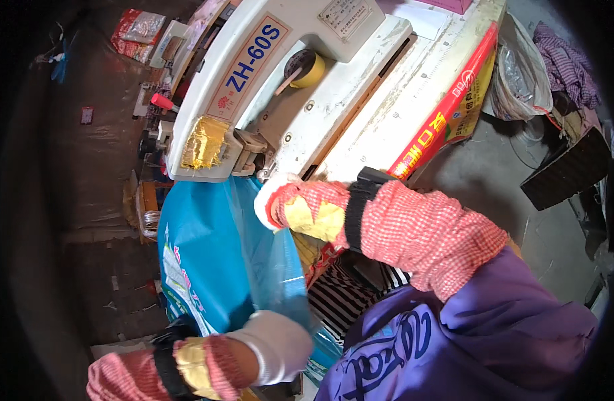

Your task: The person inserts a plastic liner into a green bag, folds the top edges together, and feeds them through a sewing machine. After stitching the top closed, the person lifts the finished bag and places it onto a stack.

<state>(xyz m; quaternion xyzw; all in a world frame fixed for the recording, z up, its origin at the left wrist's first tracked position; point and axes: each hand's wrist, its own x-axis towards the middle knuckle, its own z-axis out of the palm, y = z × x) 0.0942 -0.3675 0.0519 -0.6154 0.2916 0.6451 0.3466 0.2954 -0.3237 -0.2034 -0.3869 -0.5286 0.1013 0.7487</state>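
Note:
A large blue plastic bag (203, 227) with a clear film edge hangs from the front of a white sewing machine (206, 144), its top edge under the machine's head. My right hand (273, 197), in a white glove, is at the bag's upper corner beside the needle area; the sleeve and glove hide its fingers. Lower down, my left hand (279, 346), also in a white glove, is curled against the bag's lower right side with the film in its grip. Red checked sleeves with black straps cover both my forearms.
On the machine bed stands a yellow tape roll (308, 69) with a stick across it. A red and yellow printed sheet (447, 110) hangs along the table's front edge. To the right are a whitish sack (521, 73), a checked cloth (566, 65) and a dark box (567, 170).

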